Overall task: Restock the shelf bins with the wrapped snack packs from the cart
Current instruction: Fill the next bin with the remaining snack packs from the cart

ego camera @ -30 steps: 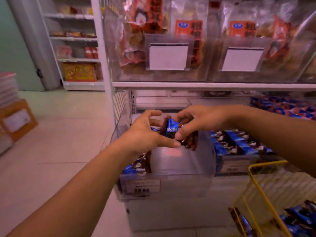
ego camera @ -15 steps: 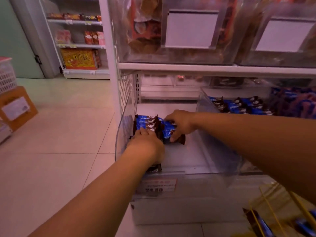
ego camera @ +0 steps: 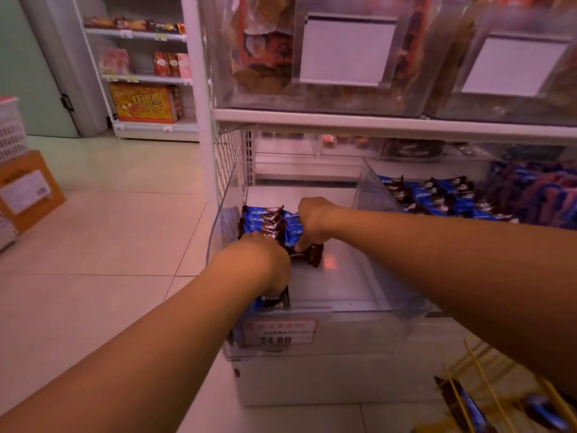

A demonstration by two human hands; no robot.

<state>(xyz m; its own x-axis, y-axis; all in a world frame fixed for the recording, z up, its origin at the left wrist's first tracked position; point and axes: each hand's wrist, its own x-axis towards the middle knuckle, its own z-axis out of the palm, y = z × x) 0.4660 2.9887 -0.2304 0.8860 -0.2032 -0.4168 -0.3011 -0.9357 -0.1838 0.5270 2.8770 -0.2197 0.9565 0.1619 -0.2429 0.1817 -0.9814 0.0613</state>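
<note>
Both my hands are inside a clear plastic bin [ego camera: 368,304] on the low shelf. A row of blue and brown wrapped snack packs [ego camera: 265,221] stands along the bin's left wall. My right hand [ego camera: 312,221] grips packs at the right side of the row, fingers curled down over them. My left hand [ego camera: 260,260] presses on the near part of the row; its fingers are hidden behind the knuckles. One pack [ego camera: 271,301] shows just below my left hand. The yellow wire cart [ego camera: 480,379] at the lower right holds more packs [ego camera: 465,404].
A red price tag [ego camera: 279,332] sits on the bin's front. The neighbouring bin [ego camera: 437,195] to the right is full of the same packs. Larger bins with blank labels [ego camera: 346,48] stand on the shelf above. A cardboard box [ego camera: 25,189] and a white basket [ego camera: 11,128] are on the floor at left.
One second ago both hands held packs above the bin. They have gone down into it and set the packs against the left row. In the last half second they barely moved.
</note>
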